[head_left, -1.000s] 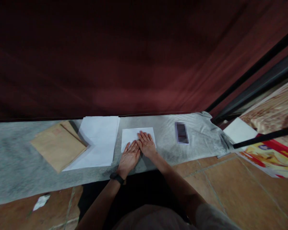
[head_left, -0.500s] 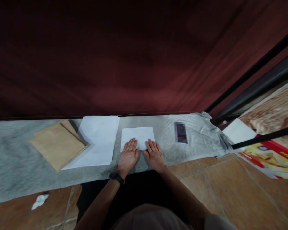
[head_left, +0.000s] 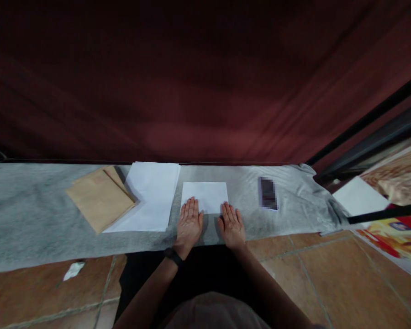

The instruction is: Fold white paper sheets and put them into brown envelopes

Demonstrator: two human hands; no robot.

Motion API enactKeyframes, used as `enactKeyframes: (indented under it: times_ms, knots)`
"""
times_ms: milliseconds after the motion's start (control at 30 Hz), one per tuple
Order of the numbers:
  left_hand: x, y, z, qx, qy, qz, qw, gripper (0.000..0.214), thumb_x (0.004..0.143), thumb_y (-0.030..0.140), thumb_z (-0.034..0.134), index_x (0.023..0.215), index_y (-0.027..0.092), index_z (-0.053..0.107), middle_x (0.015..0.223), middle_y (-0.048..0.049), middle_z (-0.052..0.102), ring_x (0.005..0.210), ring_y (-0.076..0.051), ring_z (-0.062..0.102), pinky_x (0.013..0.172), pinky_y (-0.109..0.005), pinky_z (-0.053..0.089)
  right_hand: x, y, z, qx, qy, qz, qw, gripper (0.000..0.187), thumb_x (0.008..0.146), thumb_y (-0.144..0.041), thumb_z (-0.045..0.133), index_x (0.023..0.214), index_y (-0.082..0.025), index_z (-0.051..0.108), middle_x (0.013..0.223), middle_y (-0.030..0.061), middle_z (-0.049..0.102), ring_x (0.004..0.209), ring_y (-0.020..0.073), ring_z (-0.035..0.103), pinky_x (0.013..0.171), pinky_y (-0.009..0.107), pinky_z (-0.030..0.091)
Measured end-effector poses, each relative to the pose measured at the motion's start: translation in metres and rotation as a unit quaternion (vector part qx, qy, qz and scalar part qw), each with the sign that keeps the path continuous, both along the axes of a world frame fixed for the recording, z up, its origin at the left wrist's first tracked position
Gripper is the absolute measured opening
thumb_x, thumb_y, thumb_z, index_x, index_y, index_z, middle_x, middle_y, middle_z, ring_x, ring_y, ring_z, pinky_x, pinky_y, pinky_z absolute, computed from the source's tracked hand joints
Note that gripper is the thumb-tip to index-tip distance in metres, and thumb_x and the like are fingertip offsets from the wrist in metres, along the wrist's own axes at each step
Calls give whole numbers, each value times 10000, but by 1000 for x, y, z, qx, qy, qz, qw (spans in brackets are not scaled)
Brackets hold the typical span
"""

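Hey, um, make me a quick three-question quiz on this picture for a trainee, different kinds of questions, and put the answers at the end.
1. Multiple choice: Which wrist wears the dark band? A, left; B, right; C, both.

2. True or false: The brown papers partly overlap the larger white sheets.

3. Fill in the blank: The small white sheet lies between the larger white sheets and the dark, pixelated item, on the ____ cloth.

Key:
1. A: the band is at the wrist of the left hand.
2. True.
3. Grey.
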State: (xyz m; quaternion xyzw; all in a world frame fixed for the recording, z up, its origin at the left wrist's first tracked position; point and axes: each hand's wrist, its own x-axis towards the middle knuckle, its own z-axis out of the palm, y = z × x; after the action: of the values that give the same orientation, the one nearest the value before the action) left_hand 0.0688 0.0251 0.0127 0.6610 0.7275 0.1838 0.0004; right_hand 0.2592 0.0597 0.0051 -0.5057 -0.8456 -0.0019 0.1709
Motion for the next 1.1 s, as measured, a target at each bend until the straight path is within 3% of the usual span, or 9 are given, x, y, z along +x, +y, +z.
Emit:
enactKeyframes:
  times_ms: [167, 267, 633, 900, 967, 1100]
  knots:
    - [20, 17, 3, -23, -11, -84, 996, 571, 1045, 305, 297, 1556, 57, 350, 1633, -160, 365, 1550, -244, 263, 1269, -469, 270, 0, 1, -1, 12, 0, -1, 1000, 543, 1073, -343, 378, 1568, -120, 390, 1579, 125, 453, 1459, 267, 441, 1244, 469, 232]
    - [26, 31, 3, -27, -18, -103, 994, 574, 1046, 318, 297, 1561, 70, 346, 1635, -156, 365, 1552, -247, 256, 1265, -479, 269, 0, 1, -2, 21, 2, 3, 1000, 549, 1068, -340, 383, 1571, -120, 386, 1569, 134, 469, 1449, 267, 454, 1239, 468, 241]
    - [-4, 57, -3, -21, -12, -34, 999, 611, 1042, 355, 300, 1600, 109, 281, 1645, -150, 338, 1554, -253, 252, 1269, -489, 228, 2, 2, -3, 11, -2, 4, 1000, 577, 1061, -340, 384, 1599, -140, 331, 1578, 135, 458, 1453, 275, 446, 1238, 472, 225]
    - [-21, 57, 2, -43, 8, 34, 998, 624, 1049, 369, 265, 1556, 15, 347, 1642, -200, 319, 1555, -290, 240, 1280, -482, 186, 1, 2, -4, 3, 4, 1, 1000, 563, 1061, -349, 382, 1582, -136, 369, 1578, 129, 458, 1452, 281, 448, 1238, 481, 226]
    - [-13, 59, 4, -39, -2, 22, 999, 613, 1045, 342, 264, 1564, 23, 333, 1640, -195, 324, 1557, -284, 237, 1277, -492, 200, 1, 1, -4, 2, 4, 0, 1000, 570, 1056, -344, 385, 1587, -138, 360, 1583, 131, 450, 1456, 283, 443, 1237, 482, 230]
    - [11, 68, 5, -20, -14, -64, 998, 584, 1038, 314, 286, 1579, 98, 335, 1635, -139, 367, 1554, -244, 255, 1278, -483, 220, 0, 2, -3, 2, 5, 1, 1000, 562, 1052, -331, 388, 1576, -128, 380, 1582, 125, 452, 1455, 278, 444, 1240, 472, 230]
